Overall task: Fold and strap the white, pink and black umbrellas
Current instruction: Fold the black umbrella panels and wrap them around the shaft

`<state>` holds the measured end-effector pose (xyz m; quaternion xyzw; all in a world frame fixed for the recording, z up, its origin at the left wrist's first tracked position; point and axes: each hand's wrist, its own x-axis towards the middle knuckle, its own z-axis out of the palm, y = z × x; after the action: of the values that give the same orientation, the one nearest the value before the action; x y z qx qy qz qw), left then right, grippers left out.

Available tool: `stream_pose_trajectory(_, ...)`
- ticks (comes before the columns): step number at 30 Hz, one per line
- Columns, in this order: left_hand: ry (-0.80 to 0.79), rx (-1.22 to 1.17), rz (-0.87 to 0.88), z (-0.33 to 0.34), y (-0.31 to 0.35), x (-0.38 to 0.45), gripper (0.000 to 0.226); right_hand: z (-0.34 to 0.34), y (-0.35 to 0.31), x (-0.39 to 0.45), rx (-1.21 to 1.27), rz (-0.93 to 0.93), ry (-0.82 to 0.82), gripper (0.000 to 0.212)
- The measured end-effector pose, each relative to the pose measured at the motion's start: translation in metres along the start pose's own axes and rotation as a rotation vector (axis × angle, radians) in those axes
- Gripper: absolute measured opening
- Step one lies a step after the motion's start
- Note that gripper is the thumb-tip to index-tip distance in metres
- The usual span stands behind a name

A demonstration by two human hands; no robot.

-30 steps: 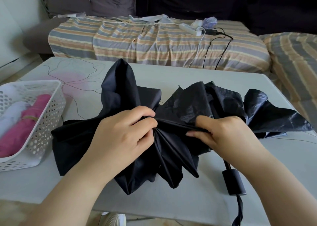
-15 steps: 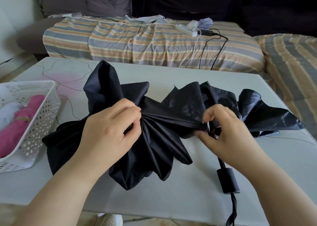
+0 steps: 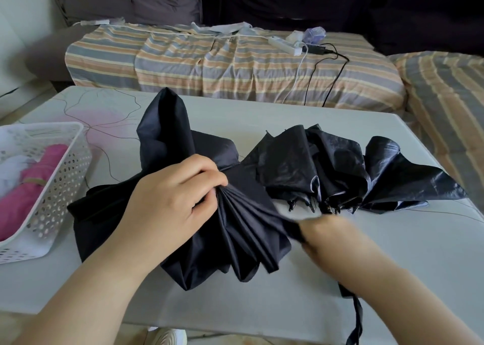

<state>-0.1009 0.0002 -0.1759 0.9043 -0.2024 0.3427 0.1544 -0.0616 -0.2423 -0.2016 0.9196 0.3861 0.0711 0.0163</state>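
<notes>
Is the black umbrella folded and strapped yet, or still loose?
Still loose: the black umbrella sprawls unstrapped across the table, pleats gathered in the left hand.

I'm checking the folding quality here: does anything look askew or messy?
Yes. The black umbrella sprawls unevenly across the table, pleats bunched only where the left hand grips; its far end fans loose. The right hand is blurred.

Three umbrellas: one black (image 3: 235, 229), one pink (image 3: 39, 177), one white (image 3: 11, 166).
</notes>
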Motion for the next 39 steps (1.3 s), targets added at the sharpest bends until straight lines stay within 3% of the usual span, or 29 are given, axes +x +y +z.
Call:
stream_pose_trajectory(2, -0.037, 0.018, 0.036, 0.000, 0.000, -0.001, 0.017, -0.004, -0.015, -0.003, 0.143, 0.016, -0.373, 0.006)
stream_pose_trajectory(5, -0.058, 0.049, 0.057, -0.003, 0.000, -0.002, 0.017, -0.021, -0.008, -0.015, 0.603, 0.131, -0.586, 0.036)
stream_pose_trajectory(6, -0.063, 0.055, 0.062, -0.004, 0.000, -0.003, 0.017, -0.030, -0.005, -0.016, 0.709, 0.161, -0.508, 0.033)
stream_pose_trajectory(7, -0.069, 0.056, 0.070, -0.004, 0.000, -0.003, 0.017, -0.037, -0.002, -0.013, 0.813, 0.192, -0.321, 0.020)
stream_pose_trajectory(8, -0.078, 0.051, 0.080, -0.004, 0.000, -0.004, 0.017, -0.040, 0.001, -0.009, 0.915, 0.244, -0.068, 0.015)
stream_pose_trajectory(10, -0.096, 0.038, 0.096, -0.004, 0.001, -0.006, 0.016, -0.043, 0.001, 0.002, 1.049, 0.334, 0.394, 0.025)
stream_pose_trajectory(12, -0.113, 0.027, 0.097, -0.003, 0.002, -0.007, 0.017, -0.041, -0.006, 0.018, 1.014, 0.309, 0.495, 0.011)
stream_pose_trajectory(15, -0.110, 0.006, 0.079, -0.002, 0.002, -0.007, 0.017, -0.030, -0.025, 0.032, 0.968, 0.200, 0.179, 0.030)
stream_pose_trajectory(17, -0.103, -0.013, 0.051, -0.005, 0.000, -0.006, 0.016, -0.025, -0.037, 0.036, 1.018, 0.171, 0.030, 0.029)
stream_pose_trajectory(21, -0.125, -0.041, -0.004, -0.011, -0.003, -0.005, 0.016, -0.024, -0.048, 0.039, 1.509, 0.247, -0.143, 0.028)
stream_pose_trajectory(23, -0.146, -0.039, 0.009, -0.011, -0.002, -0.007, 0.016, -0.024, -0.047, 0.043, 1.453, 0.272, -0.022, 0.024)
stream_pose_trajectory(25, -0.171, -0.034, 0.034, -0.009, -0.001, -0.008, 0.016, -0.022, -0.040, 0.046, 1.111, 0.205, 0.151, 0.031)
stream_pose_trajectory(28, -0.195, -0.040, 0.046, -0.009, 0.002, -0.010, 0.017, -0.015, -0.035, 0.054, 0.756, 0.003, 0.182, 0.050)
stream_pose_trajectory(32, -0.201, -0.045, 0.061, -0.010, 0.003, -0.012, 0.016, -0.001, -0.042, 0.065, 0.740, -0.085, 0.214, 0.049)
stream_pose_trajectory(39, -0.199, 0.018, 0.006, -0.011, 0.009, -0.012, 0.022, 0.009, -0.064, 0.076, 0.696, -0.040, 0.511, 0.029)
